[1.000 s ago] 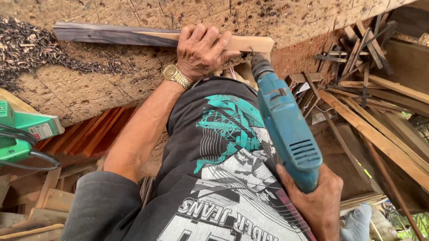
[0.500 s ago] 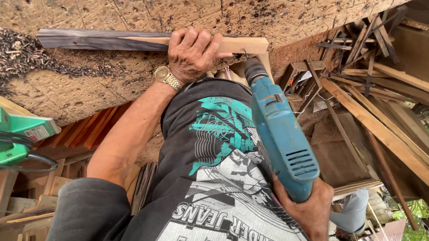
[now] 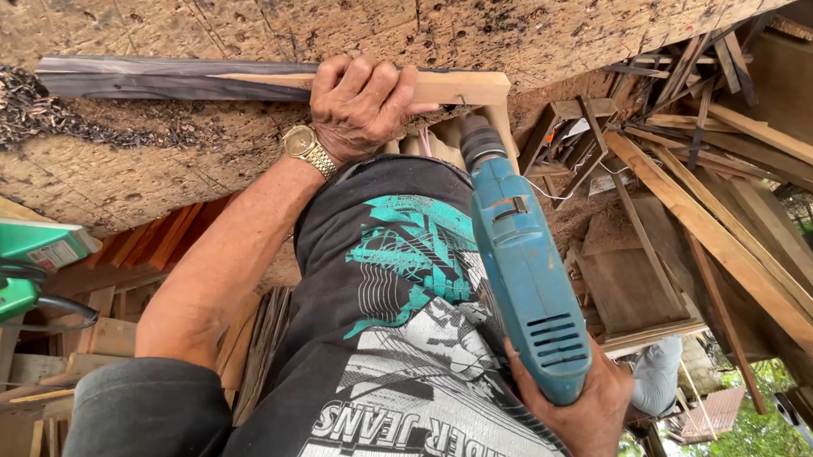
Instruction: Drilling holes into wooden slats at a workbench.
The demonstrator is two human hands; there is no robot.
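Your left hand (image 3: pixel 362 103) presses a long wooden stick (image 3: pixel 246 79) flat on the rough table (image 3: pixel 157 6), fingers (image 3: pixel 360 70) curled over its top. Your right hand (image 3: pixel 579 413) grips a blue drill (image 3: pixel 517 264), its tip just beside the stick's pale end. Dark wood shavings (image 3: pixel 19 111) lie near the stick's other end.

We have a rough, pitted tabletop (image 3: pixel 204 0) of coarse pressed board; on it lies a long wooden strip (image 3: pixel 180 78), dark grey along its left part and pale at the right end; dark wood shavings (image 3: pixel 18 115) are heaped just below the strip's left end; a green power tool (image 3: pixel 0 260) sits beside the tabletop's lower left edge.
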